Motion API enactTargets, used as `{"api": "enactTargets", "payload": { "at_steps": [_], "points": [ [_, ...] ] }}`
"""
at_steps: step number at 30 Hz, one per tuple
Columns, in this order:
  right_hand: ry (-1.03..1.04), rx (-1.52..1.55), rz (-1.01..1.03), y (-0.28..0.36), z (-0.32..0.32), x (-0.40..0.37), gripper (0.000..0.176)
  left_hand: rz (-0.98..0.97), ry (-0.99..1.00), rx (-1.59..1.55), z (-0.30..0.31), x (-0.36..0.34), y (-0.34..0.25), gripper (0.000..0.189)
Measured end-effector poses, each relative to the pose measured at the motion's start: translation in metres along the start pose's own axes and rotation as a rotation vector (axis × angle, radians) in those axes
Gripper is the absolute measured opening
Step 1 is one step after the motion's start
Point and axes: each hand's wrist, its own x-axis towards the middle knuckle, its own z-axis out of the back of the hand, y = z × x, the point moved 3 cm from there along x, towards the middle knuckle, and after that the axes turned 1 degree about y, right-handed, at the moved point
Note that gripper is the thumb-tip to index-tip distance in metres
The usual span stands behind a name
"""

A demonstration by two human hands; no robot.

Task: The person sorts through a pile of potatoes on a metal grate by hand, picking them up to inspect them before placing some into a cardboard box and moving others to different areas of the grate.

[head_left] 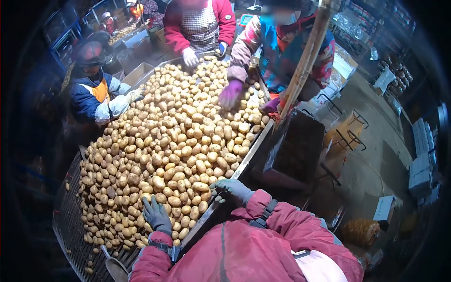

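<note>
A large heap of potatoes (183,141) covers the sorting table. My left hand (157,215), in a grey-green glove, lies on the near edge of the heap with its fingers spread over the potatoes, gripping none that I can see. Further right, my right hand (233,189), gloved alike, rests at the table's wooden rim (253,152). Its fingers bend over the edge beside the potatoes, and whether something small is under them is hidden. A metal scoop (114,265) lies on the slatted part of the table (68,230), left of my left hand.
Three co-workers stand around the heap: one in dark blue (89,87) at left, one in red (199,23) at the far end, one with purple gloves (230,94) at right. A wooden pole (305,61) rises by the right rim. A dark bin (298,145) stands beyond it.
</note>
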Motion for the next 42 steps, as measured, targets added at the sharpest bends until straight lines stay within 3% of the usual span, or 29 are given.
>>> {"api": "enactTargets", "payload": {
  "at_steps": [5,8,9,10,11,14,16,20,22,25,28,29,31,32,34,35,36,37,40,42],
  "points": [
    [0.075,-0.103,0.026,0.01,0.021,0.044,0.03,0.014,0.013,0.023,0.002,0.003,-0.003,0.054],
    [0.075,0.123,-0.221,0.047,0.007,0.046,0.031,0.036,0.02,0.138,-0.021,0.004,0.015,0.055],
    [0.128,0.121,-0.18,0.039,0.014,0.06,0.031,0.147,0.082,0.04,-0.026,0.003,0.019,0.055],
    [0.171,0.121,-0.13,0.03,0.022,0.073,0.03,0.122,0.13,0.162,-0.03,0.004,0.023,0.055],
    [0.196,0.269,-0.22,0.038,0.018,0.075,0.03,0.091,0.175,0.282,-0.035,0.006,0.027,0.055],
    [0.184,0.425,-0.371,0.047,0.017,0.096,0.03,-0.008,0.138,0.258,-0.067,-0.004,0.066,0.052],
    [0.183,0.385,-0.448,0.027,0.022,0.128,0.03,0.106,0.256,0.167,-0.05,-0.002,0.053,0.051],
    [0.27,0.251,-0.521,0.041,0.004,0.133,0.031,0.082,0.246,0.126,-0.054,-0.003,0.063,0.052],
    [0.315,0.063,-0.39,0.018,0.01,0.152,0.033,0.084,0.262,0.1,-0.041,-0.002,0.052,0.052],
    [0.346,-0.058,-0.307,0.028,0.003,0.148,0.034,0.195,0.251,-0.241,0.015,0.035,0.002,0.05],
    [0.323,-0.037,-0.286,0.025,0.007,0.148,0.033,0.241,0.068,-0.203,0.02,0.068,-0.004,0.045],
    [0.391,-0.08,-0.158,0.015,0.013,0.154,0.032,0.114,-0.031,-0.151,0.022,0.083,-0.017,0.045],
    [0.404,-0.024,-0.109,0.034,0.015,0.141,0.033,0.128,0.068,0.064,-0.039,0.083,0.005,0.05],
    [0.411,0.005,-0.084,0.045,0.015,0.134,0.033,0.135,0.077,0.014,-0.04,0.097,-0.015,0.055],
    [0.32,0.168,-0.32,0.067,0.022,0.118,0.036,0.153,0.094,-0.084,-0.039,0.127,-0.059,0.067],
    [0.225,0.361,-0.485,0.081,0.027,0.108,0.043,0.169,0.051,-0.094,-0.07,0.123,-0.056,0.073],
    [0.212,0.367,-0.477,0.091,0.033,0.101,0.043,0.254,0.075,-0.184,-0.057,0.135,-0.074,0.08],
    [0.324,-0.071,-0.169,0.105,0.039,0.097,0.046,0.341,0.092,-0.272,-0.044,0.147,-0.093,0.088],
    [0.299,-0.03,-0.266,0.12,0.035,0.102,0.055,0.437,0.151,-0.354,-0.029,0.163,-0.104,0.087],
    [0.34,-0.11,-0.085,0.092,0.048,0.132,0.055,0.344,0.133,-0.319,-0.084,0.148,-0.063,0.085]
  ]
}}
